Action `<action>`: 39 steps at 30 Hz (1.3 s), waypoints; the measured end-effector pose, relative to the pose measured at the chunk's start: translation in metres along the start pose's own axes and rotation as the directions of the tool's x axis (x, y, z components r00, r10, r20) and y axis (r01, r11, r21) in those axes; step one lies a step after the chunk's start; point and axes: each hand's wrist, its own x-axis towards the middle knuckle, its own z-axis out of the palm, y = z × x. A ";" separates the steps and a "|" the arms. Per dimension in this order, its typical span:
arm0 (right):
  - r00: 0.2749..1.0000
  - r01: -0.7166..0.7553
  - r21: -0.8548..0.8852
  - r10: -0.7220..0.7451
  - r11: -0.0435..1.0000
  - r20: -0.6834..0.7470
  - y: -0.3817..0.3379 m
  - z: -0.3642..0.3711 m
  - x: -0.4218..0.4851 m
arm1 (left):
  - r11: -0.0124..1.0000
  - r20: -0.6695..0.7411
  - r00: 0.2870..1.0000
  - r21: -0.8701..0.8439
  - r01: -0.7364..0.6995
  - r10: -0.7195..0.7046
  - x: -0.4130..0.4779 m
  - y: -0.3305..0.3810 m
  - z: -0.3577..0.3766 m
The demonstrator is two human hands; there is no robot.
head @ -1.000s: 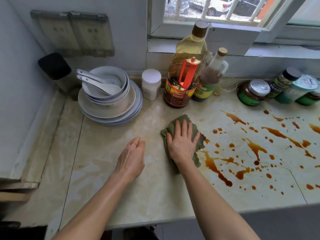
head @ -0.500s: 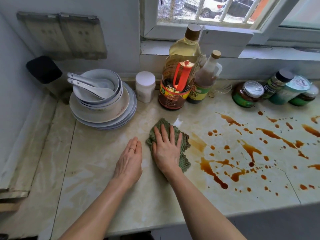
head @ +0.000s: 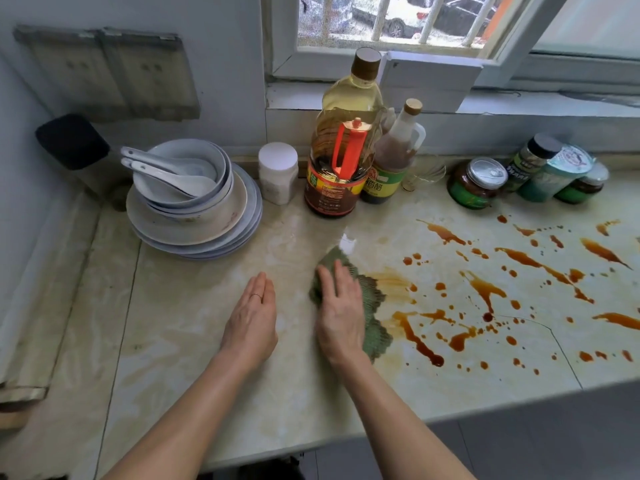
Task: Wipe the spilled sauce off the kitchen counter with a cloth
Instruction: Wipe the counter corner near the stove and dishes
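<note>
Green cloth (head: 372, 306) lay on worktop (head: 194, 306) at the left edge of the sauce spill (head: 485, 289). It was pressed under right grip (head: 341, 313), fingers straight. Left grip (head: 252, 323) was also flat, holding nothing. Counted two bottles (head: 341, 161), two spoons (head: 162, 169). Cloth was mostly hidden under the hand, rightmost jar (head: 585, 187) half hidden. Cloth had shifted slightly right since half a second earlier.

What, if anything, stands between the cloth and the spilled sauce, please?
Nothing visible does. The right hand presses the green cloth flat at the edge of the sauce; the bottles and jars stand behind, by the wall.
</note>
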 end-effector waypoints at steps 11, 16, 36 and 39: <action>0.997 -0.066 -0.143 0.072 0.988 0.034 0.065 -0.022 0.001 | 1.000 0.046 0.999 0.030 0.005 -0.006 0.002 -0.003 -0.002; 0.999 -0.047 -0.069 0.046 0.997 -0.008 0.041 -0.015 -0.009 | 0.999 0.065 0.998 0.041 0.021 -0.024 0.003 0.000 -0.002; 0.995 0.065 -0.042 -0.068 0.997 -0.067 0.059 -0.012 -0.062 | 0.991 0.011 0.991 0.000 -0.133 0.133 -0.016 0.031 -0.006; 0.988 0.152 -0.010 -0.152 0.988 -0.035 0.060 -0.009 -0.077 | 0.978 0.024 0.978 0.012 -0.209 0.209 -0.024 0.051 0.007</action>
